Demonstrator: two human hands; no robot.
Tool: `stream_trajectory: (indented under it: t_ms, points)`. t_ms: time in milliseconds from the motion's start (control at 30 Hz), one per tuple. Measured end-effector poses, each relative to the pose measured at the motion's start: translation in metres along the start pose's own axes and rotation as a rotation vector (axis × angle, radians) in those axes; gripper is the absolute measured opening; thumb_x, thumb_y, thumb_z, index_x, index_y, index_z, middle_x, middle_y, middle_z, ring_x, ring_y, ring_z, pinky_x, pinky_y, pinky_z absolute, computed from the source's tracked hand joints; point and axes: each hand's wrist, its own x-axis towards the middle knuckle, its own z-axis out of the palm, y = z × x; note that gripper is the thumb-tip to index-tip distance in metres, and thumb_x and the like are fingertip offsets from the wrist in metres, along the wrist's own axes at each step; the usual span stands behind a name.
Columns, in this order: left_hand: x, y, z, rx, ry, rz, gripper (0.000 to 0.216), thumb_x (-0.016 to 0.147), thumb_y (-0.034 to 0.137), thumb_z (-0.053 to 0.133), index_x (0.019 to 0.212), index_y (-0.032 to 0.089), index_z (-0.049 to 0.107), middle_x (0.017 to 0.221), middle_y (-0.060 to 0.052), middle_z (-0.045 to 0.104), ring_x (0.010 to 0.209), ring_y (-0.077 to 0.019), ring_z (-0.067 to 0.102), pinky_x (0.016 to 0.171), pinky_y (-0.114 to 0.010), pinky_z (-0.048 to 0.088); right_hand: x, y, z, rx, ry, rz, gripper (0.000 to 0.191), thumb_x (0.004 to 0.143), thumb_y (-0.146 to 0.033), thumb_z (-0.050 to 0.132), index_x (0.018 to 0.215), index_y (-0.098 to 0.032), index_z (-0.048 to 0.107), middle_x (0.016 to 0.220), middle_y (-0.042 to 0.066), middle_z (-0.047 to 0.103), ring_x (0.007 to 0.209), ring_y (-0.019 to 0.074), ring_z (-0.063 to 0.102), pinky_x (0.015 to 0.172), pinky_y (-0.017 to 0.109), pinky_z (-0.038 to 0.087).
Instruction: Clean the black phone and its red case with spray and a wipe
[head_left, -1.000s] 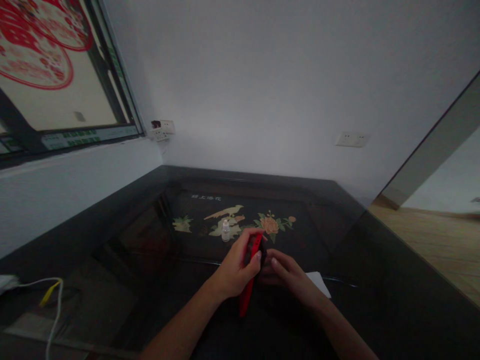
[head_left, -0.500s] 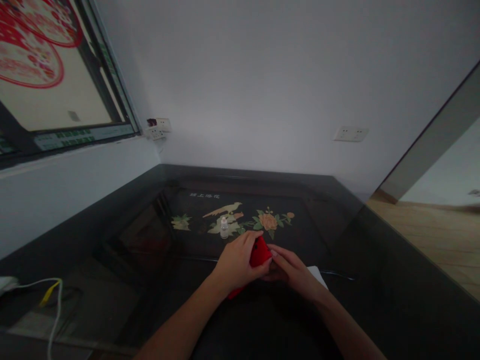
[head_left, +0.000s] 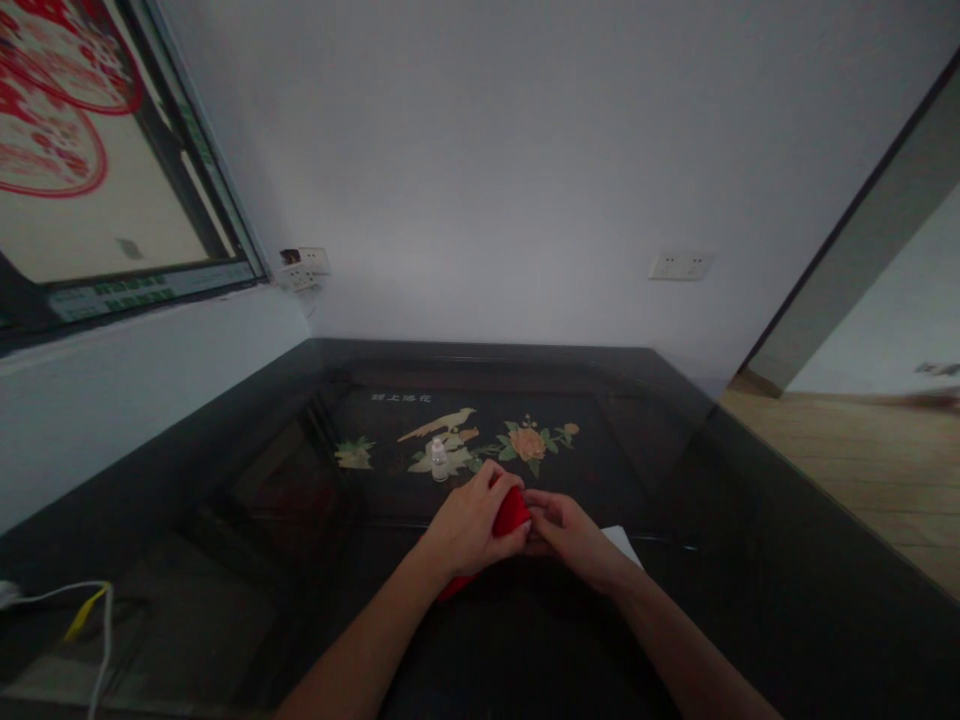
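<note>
The red object sits inside the left hand, above the dark table, and its long axis slants from the near left, where 1 end shows below the wrist, to the far right, where the broader red face shows between thumb and fingers. The left hand is the nearer of the 2: it wraps the object from the left, thumb on the near side and fingers over the far side, gripping it. The right hand comes in from the right, its curled fingertips at the object's right edge; whether they pinch anything there I cannot tell, as the fingers hide the spot. A small clear bottle stands upright beyond the left hand, apart from it, and a white sheet lies just beside the right wrist, partly covered.
</note>
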Motion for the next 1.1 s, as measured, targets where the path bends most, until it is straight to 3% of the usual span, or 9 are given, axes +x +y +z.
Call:
stream_trajectory:
  t_ms: [167,233,333,367,533,667,800,933,1100]
  points:
    - [0.0,-0.002,0.002,-0.069,0.059,-0.012,0.04,0.09,0.039,0.062,0.126,0.024,0.051,0.121,-0.008,0.053,0.102,-0.0234,0.061,0.089,-0.037,0.053,0.002,0.002,-0.004,-0.048,0.038,-0.007,0.049,0.085,-0.046,0.077,0.124,-0.017,0.066,0.11,0.01,0.077,0.094,0.0246,0.075,0.091,0.045,0.06]
    - [-0.002,-0.009,-0.001,-0.112,0.194,-0.055,0.032,0.094,0.04,0.057,0.121,0.023,0.052,0.117,-0.008,0.053,0.101,-0.0235,0.06,0.091,-0.039,0.052,0.001,0.0,-0.012,-0.067,0.1,0.001,0.046,0.085,-0.046,0.077,0.12,-0.018,0.068,0.109,0.01,0.077,0.094,0.0245,0.075,0.089,0.043,0.061]
    - [-0.004,-0.021,-0.01,-0.173,0.545,-0.213,0.024,0.102,0.037,0.041,0.117,0.02,0.051,0.113,-0.009,0.053,0.104,-0.024,0.058,0.097,-0.043,0.048,-0.001,-0.006,-0.029,-0.033,0.183,-0.011,0.04,0.087,-0.044,0.076,0.117,-0.018,0.069,0.107,0.009,0.077,0.091,0.0226,0.076,0.088,0.04,0.062]
    - [-0.005,-0.023,-0.013,-0.19,0.578,-0.216,0.025,0.103,0.037,0.041,0.118,0.02,0.05,0.115,-0.01,0.052,0.106,-0.0246,0.058,0.099,-0.044,0.047,-0.002,-0.008,-0.034,-0.013,0.185,-0.021,0.039,0.087,-0.042,0.075,0.117,-0.017,0.069,0.107,0.009,0.077,0.09,0.0219,0.076,0.087,0.039,0.062]
    - [-0.005,-0.015,-0.014,-0.274,0.435,-0.086,0.031,0.1,0.039,0.049,0.125,0.021,0.054,0.121,-0.012,0.056,0.114,-0.0277,0.055,0.103,-0.045,0.044,-0.003,-0.013,-0.046,0.025,0.229,-0.013,0.032,0.091,-0.037,0.072,0.117,-0.017,0.068,0.107,0.01,0.078,0.087,0.0195,0.077,0.081,0.032,0.062]
    - [-0.005,-0.008,-0.005,-0.57,0.382,-0.087,0.036,0.1,0.045,0.05,0.127,0.022,0.056,0.12,-0.011,0.062,0.11,-0.0265,0.061,0.099,-0.043,0.047,-0.001,-0.012,-0.053,0.0,0.321,0.019,0.026,0.095,-0.037,0.066,0.112,-0.017,0.069,0.1,0.01,0.079,0.08,0.019,0.078,0.072,0.028,0.062]
    - [0.002,-0.013,-0.001,-1.036,0.394,-0.245,0.044,0.097,0.055,0.051,0.124,0.021,0.058,0.122,-0.011,0.065,0.102,-0.0253,0.067,0.086,-0.038,0.054,0.0,-0.013,-0.059,0.024,0.44,0.019,0.021,0.097,-0.035,0.064,0.105,-0.017,0.071,0.094,0.01,0.08,0.073,0.0184,0.077,0.066,0.027,0.061]
    - [0.011,-0.021,0.003,-1.514,0.401,-0.476,0.052,0.094,0.059,0.048,0.12,0.016,0.06,0.112,-0.016,0.072,0.096,-0.0293,0.072,0.079,-0.042,0.059,0.002,-0.012,-0.063,0.091,0.528,-0.009,0.016,0.095,-0.03,0.065,0.102,-0.017,0.072,0.09,0.008,0.079,0.069,0.0182,0.076,0.062,0.027,0.061]
    - [0.014,-0.029,0.018,-1.743,0.228,-0.612,0.041,0.096,0.047,0.05,0.115,0.013,0.064,0.116,-0.017,0.073,0.101,-0.0297,0.073,0.088,-0.044,0.06,0.004,-0.008,-0.065,0.119,0.509,-0.037,0.016,0.091,-0.032,0.07,0.099,-0.018,0.072,0.085,0.006,0.079,0.064,0.0175,0.074,0.058,0.027,0.06]
